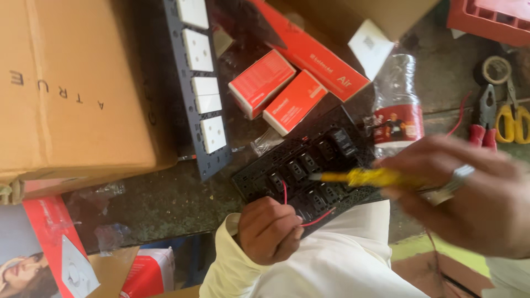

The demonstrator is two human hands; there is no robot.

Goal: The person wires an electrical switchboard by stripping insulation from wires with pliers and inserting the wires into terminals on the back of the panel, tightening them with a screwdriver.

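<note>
Right hand [475, 193] near red boxes [279, 91].

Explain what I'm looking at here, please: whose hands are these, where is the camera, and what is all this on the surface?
There is one picture, taken by a camera worn on the person's head and looking down at their own two bare hands. The left hand, in a cream sleeve, pinches a thin red wire at a black switch panel seen from its back. The right hand, blurred and wearing a ring, holds a yellow-handled screwdriver pointed at that panel. Around it lie a dark frame with white switches, small red and white boxes, a large cardboard box, a plastic bottle, pliers with red grips, yellow-handled scissors and a roll of tape.
</note>
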